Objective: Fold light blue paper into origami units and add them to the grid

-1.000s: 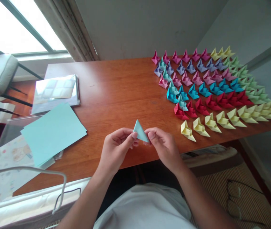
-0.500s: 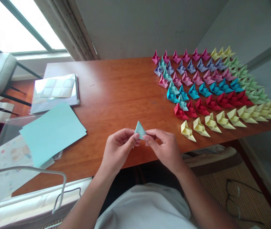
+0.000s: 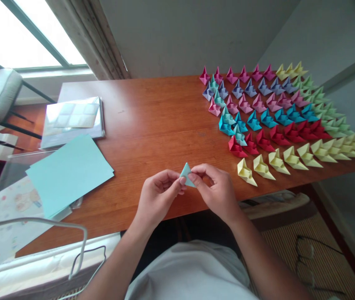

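Note:
A small folded triangle of pale mint paper (image 3: 186,171) is held point-up above the front edge of the table. My left hand (image 3: 160,192) pinches its left side between thumb and fingers. From the right, my right hand (image 3: 216,188) grips it, with the thumb lying across the front of the paper near its right edge. The fingers behind the paper are partly hidden. To the right stand rows of folded paper boats (image 3: 268,118) in pink, purple, blue, red, yellow and green, with several mint ones along their left end.
Mint paper sheets (image 3: 71,175) lie at the left of the wooden table (image 3: 152,121), over a patterned sheet (image 3: 11,212). Behind them is a shiny flat packet (image 3: 71,121). A chair (image 3: 1,96) stands by the window, and eyeglasses (image 3: 305,262) rest at the lower right.
Both hands have shifted the paper triangle slightly right and toward me. My right thumb has slid farther over its front face.

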Tool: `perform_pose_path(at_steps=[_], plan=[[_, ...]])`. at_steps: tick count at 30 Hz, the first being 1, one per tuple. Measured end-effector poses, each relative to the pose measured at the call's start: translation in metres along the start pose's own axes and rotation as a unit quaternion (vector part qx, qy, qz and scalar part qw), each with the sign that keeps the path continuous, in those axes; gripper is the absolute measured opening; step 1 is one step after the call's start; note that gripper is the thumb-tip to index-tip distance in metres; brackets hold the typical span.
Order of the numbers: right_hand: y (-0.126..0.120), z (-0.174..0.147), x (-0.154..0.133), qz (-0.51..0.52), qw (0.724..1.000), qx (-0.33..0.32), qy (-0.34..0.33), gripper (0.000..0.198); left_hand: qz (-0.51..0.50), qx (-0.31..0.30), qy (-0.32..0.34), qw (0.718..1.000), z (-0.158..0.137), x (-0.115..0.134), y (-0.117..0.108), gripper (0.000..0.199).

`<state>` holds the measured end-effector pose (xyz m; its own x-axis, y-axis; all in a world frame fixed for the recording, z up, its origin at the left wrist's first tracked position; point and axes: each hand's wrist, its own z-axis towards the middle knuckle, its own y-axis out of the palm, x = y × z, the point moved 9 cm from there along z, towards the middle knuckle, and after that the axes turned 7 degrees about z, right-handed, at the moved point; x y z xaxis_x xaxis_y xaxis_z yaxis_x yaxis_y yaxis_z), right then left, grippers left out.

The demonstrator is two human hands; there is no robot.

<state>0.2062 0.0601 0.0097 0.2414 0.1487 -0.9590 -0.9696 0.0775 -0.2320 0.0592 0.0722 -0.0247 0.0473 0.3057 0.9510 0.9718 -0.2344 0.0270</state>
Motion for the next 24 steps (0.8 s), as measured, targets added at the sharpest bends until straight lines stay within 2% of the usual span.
perform_pose_path(at_steps=[7,10,18,24], plan=[[0.005,-0.001,0.013,0.087,0.994,-0.029,0.062,0.009,0.015,-0.014,0.011,1.000,-0.001,-0.002,0.003,0.021],[0.001,0.001,0.016,0.115,0.991,-0.009,0.064,0.009,0.029,-0.028,0.018,0.999,-0.002,-0.004,0.005,0.020],[-0.002,0.004,0.012,0.107,0.993,0.006,0.057,0.009,0.078,-0.052,0.034,0.995,-0.003,-0.004,0.012,0.020],[-0.002,0.007,0.011,0.091,0.995,0.000,0.050,0.013,0.071,-0.069,0.024,0.995,-0.003,-0.007,0.014,0.019]])
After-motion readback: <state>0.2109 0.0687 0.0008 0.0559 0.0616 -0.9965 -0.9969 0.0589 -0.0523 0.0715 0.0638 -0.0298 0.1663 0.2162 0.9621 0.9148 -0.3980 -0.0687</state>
